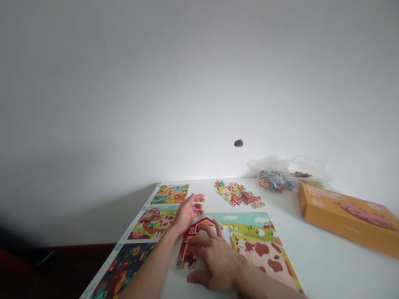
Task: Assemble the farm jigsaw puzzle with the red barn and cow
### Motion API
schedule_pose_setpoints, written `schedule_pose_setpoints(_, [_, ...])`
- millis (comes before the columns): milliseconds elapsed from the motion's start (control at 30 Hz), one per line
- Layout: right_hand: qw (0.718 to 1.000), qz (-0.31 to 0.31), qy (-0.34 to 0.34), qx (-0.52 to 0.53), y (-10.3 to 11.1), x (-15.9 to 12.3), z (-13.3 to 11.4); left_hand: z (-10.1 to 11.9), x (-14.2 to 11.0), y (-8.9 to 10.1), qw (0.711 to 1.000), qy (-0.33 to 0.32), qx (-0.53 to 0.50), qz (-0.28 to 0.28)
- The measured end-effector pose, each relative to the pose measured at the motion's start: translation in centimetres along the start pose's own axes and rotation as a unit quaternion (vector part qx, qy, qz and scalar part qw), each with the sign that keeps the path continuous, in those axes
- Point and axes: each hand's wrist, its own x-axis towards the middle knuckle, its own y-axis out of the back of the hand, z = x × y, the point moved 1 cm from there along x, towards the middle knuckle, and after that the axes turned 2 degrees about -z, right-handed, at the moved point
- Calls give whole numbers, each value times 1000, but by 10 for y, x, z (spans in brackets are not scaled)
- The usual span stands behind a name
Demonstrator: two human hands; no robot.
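A partly built farm jigsaw (255,241) with a red barn and a brown-spotted cow lies on the white table (324,257). My right hand (215,257) lies flat on its left part, fingers stretched over the barn pieces. My left hand (187,211) rests just beyond, fingers spread, at the edge of a printed picture sheet (146,232). Neither hand grips anything that I can see. A small heap of loose puzzle pieces (238,194) sits further back.
An orange puzzle box (346,218) lies at the right. Behind it is a clear plastic bag of pieces (280,178) against the white wall, which has a small dark mark (238,143). The table's left edge runs beside the picture sheet.
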Motion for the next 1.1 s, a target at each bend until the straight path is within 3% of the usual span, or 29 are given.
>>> schedule_pose_setpoints(333, [1000,22,-11,4,5,-1,-5,-2,1,1,1000,-1,-7,0])
schedule_pose_setpoints(500, [1000,-3,16,0,5,0,-7,-1,0,1,1000,1,-2,2])
schedule_pose_setpoints(933, [1000,-10,7,2,1,-1,-3,-3,2,2,1000,-6,10,-8])
schedule_pose_setpoints(1033, [1000,23,-19,-7,4,1,2,-5,2,3,999,-24,34,-25])
schedule_pose_setpoints(1100, [991,93,-93,-35,11,1,14,-7,2,5,997,-35,57,-40])
